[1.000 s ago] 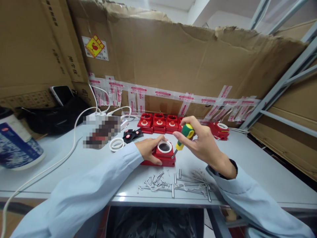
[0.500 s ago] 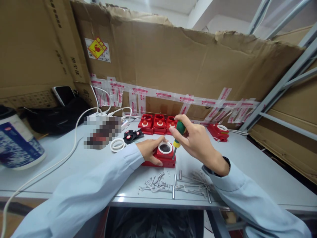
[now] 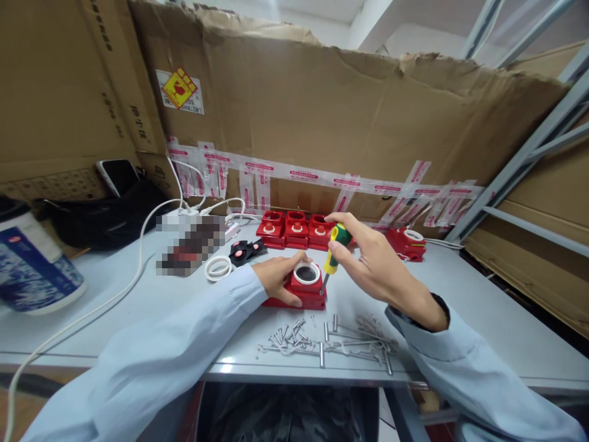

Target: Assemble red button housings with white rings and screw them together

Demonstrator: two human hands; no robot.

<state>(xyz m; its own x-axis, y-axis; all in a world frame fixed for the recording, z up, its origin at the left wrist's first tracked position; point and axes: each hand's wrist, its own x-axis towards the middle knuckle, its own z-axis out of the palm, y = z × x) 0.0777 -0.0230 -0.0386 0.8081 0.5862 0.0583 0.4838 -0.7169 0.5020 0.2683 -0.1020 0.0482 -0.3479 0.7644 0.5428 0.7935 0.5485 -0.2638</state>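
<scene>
A red housing [image 3: 313,299] with a white ring [image 3: 307,273] around a dark round window lies on the table in front of me. My left hand [image 3: 280,279] is wrapped over its left side and holds it down. Between the thumb and fingers of my right hand [image 3: 356,248] is a green and yellow screwdriver [image 3: 332,255]. It leans to the right, its tip at the housing's right front corner. Nearer me lie several loose screws [image 3: 291,334] and a heap of metal T-shaped rods [image 3: 354,341] with thin chains.
Three red housings [image 3: 296,230] stand in a row at the back, another red unit [image 3: 408,244] to the right. White rings [image 3: 218,268] and black parts [image 3: 246,250] lie left. A white cable [image 3: 133,279] crosses the left side, beside a blue-and-white tub [image 3: 39,264]. Cardboard [image 3: 322,123] walls the back.
My right hand has shifted slightly right and turned about the screwdriver's handle, which tilts more to the right. The left hand and the red housing stay in place.
</scene>
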